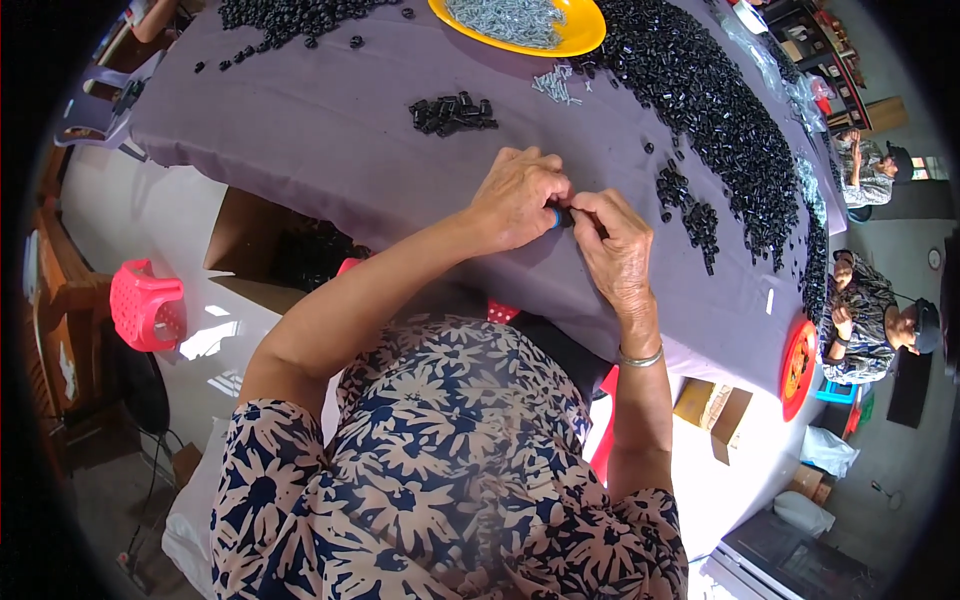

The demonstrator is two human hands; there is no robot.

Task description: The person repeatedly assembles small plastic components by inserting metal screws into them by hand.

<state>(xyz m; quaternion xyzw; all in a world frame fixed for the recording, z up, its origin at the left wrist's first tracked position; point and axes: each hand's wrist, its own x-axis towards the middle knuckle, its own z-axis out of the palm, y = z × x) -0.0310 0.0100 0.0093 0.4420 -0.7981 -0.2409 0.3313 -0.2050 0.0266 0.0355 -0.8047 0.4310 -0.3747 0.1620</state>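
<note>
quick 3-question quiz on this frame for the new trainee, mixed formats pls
1. True or false: the left hand and the right hand meet over the purple tablecloth and pinch one small black part between their fingers.
2. What lies in the yellow plate? A) black parts B) silvery screws C) red lids
3. Fill in: the largest pile of black parts lies on the person's ___ side.

Key: 1 true; 2 B; 3 right
</note>
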